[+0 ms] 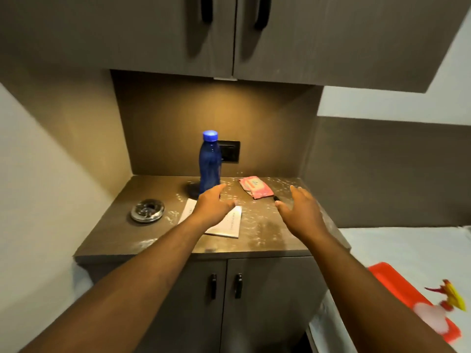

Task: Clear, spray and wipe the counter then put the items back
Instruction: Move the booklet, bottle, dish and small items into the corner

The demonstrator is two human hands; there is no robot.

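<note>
A brown counter [267,233] dusted with white specks carries a tall blue bottle [210,161] at the back, a pink wipes packet [255,187] to its right, a white folded paper [226,225] in the middle and a glass ashtray [147,210] at the left. My left hand [212,203] hovers over the paper just in front of the bottle, fingers relaxed and empty. My right hand [299,210] is held open above the counter's right side, near the packet. A small dark object [276,198] peeks out beside my right fingers.
Closed wall cabinets [229,34] hang overhead, and a black socket plate [230,151] sits behind the bottle. Base cabinet doors [224,286] are shut below. To the right lies a white surface [397,250] holding a red tray [397,289] and a spray bottle with a red-yellow trigger [451,296].
</note>
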